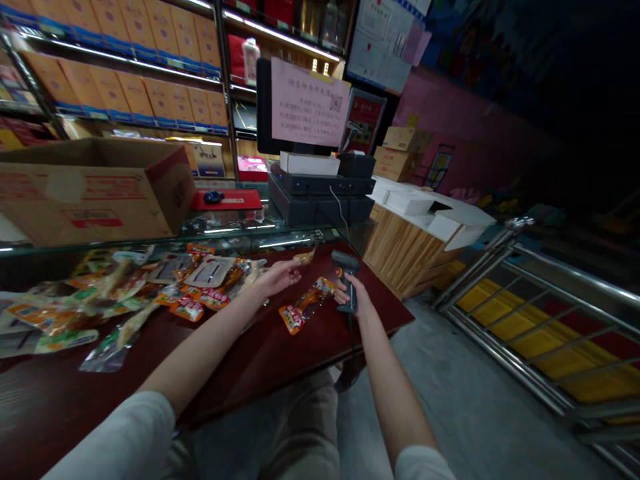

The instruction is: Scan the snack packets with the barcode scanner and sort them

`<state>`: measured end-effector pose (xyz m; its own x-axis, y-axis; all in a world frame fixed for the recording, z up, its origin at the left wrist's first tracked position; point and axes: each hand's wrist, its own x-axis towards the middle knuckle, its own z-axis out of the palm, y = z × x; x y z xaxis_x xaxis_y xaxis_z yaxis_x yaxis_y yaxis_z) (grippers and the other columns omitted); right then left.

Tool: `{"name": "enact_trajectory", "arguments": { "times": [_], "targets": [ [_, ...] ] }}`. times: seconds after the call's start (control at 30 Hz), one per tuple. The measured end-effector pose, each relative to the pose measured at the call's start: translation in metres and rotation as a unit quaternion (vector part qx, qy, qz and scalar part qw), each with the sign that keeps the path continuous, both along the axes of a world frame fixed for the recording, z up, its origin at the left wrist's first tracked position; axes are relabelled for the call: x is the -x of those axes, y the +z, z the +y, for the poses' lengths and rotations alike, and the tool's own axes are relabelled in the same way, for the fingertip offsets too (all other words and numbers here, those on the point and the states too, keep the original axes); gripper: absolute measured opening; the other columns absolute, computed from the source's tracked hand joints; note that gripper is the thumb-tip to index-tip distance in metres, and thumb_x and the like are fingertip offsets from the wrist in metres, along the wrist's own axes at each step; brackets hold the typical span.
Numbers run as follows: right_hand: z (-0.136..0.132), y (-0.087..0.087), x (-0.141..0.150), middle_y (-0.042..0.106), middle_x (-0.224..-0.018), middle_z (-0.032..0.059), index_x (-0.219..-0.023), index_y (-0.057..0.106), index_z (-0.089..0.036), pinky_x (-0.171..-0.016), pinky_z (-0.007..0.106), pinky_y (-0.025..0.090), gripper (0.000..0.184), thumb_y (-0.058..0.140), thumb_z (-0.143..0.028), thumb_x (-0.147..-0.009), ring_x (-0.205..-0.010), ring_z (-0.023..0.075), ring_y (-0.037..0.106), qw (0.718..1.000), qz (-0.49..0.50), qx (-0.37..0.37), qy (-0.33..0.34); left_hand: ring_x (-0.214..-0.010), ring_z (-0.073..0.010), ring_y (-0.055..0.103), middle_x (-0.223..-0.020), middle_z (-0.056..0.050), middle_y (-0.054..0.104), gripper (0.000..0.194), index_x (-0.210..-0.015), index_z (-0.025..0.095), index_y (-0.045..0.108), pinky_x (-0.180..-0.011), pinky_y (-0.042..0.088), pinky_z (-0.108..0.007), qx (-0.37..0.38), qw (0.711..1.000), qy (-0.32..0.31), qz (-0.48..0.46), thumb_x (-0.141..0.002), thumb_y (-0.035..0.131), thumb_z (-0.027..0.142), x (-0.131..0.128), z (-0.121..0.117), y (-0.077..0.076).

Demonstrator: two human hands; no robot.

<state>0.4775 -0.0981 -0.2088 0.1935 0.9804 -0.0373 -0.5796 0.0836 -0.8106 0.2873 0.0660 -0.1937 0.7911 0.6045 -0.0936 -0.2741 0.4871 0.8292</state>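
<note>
My right hand [354, 299] is wrapped round the grip of a dark handheld barcode scanner [346, 265], its head pointing left over the dark red table [280, 347]. My left hand [278, 275] pinches one end of a small snack packet [305, 256] held just above the table. Between the two hands lies an orange snack packet [305, 308] flat on the table. A heap of several more sealed snack packets [150, 287] spreads across the table to the left of my left hand.
A large cardboard box [95, 190] stands on the glass counter [225, 230] at the back left. A black till with a monitor [320, 180] sits behind the table. White boxes [430, 207] lie on a wooden counter. Metal railings [525, 293] run along the right.
</note>
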Motion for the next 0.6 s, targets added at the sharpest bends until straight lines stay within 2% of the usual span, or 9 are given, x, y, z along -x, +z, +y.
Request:
{"name": "enact_trajectory", "arguments": {
  "times": [0.03,0.1,0.2,0.27,0.4,0.6],
  "targets": [
    [0.006,0.004,0.010,0.043,-0.052,-0.0125,-0.097,0.053,-0.022,-0.035,0.017,0.024,0.033,0.070,-0.041,-0.076,-0.032,0.0036,0.027,1.000,-0.004,-0.002,0.021,-0.057,-0.0079,0.053,-0.064,0.001,0.058,0.020,-0.080,0.015,0.062,-0.072,0.052,-0.028,0.059,0.998,0.010,-0.020,-0.077,0.078,0.026,0.014,0.003,0.003],
    [0.019,0.014,0.031,0.043,-0.053,-0.0123,-0.099,0.053,-0.022,-0.035,0.018,0.025,0.033,0.069,-0.041,-0.077,-0.032,0.0039,0.028,0.998,-0.013,-0.010,0.060,-0.051,-0.0069,0.050,-0.056,0.004,0.052,0.024,-0.077,0.016,0.060,-0.069,0.053,-0.027,0.123,0.991,0.042,-0.032,-0.084,0.072,0.035,0.040,0.011,0.008],
    [0.038,0.024,0.066,0.044,-0.054,-0.0119,-0.100,0.053,-0.022,-0.035,0.018,0.028,0.033,0.069,-0.040,-0.078,-0.033,0.0040,0.032,0.994,-0.033,-0.024,0.102,-0.046,-0.0082,0.045,-0.050,0.005,0.042,0.041,-0.083,0.015,0.063,-0.063,0.053,-0.028,0.155,0.983,0.093,-0.026,-0.091,0.055,0.054,0.070,0.022,0.012],
    [0.050,0.027,0.088,0.046,-0.055,-0.0117,-0.101,0.053,-0.022,-0.035,0.018,0.029,0.034,0.070,-0.040,-0.078,-0.033,0.0042,0.034,0.991,-0.052,-0.024,0.117,-0.046,-0.0091,0.045,-0.051,0.004,0.043,0.047,-0.087,0.014,0.064,-0.061,0.053,-0.027,0.159,0.978,0.134,-0.024,-0.093,0.047,0.057,0.086,0.028,0.012],
    [0.067,0.023,0.122,0.050,-0.056,-0.0110,-0.102,0.053,-0.021,-0.035,0.019,0.033,0.036,0.071,-0.039,-0.077,-0.032,0.0048,0.038,0.988,-0.083,-0.015,0.128,-0.056,-0.0112,0.055,-0.062,-0.001,0.054,0.042,-0.081,0.016,0.059,-0.065,0.053,-0.026,0.108,0.975,0.195,0.009,-0.090,0.051,0.057,0.103,0.033,0.003],
    [0.076,0.011,0.142,0.048,-0.052,-0.0114,-0.099,0.055,-0.020,-0.032,0.018,0.030,0.037,0.072,-0.041,-0.075,-0.030,0.0039,0.034,0.991,-0.047,-0.022,0.120,-0.052,-0.0100,0.052,-0.061,0.000,0.053,0.039,-0.079,0.017,0.056,-0.055,0.048,-0.023,-0.039,0.979,0.192,0.060,-0.089,0.053,0.054,0.099,0.033,-0.016]
  ]
}}
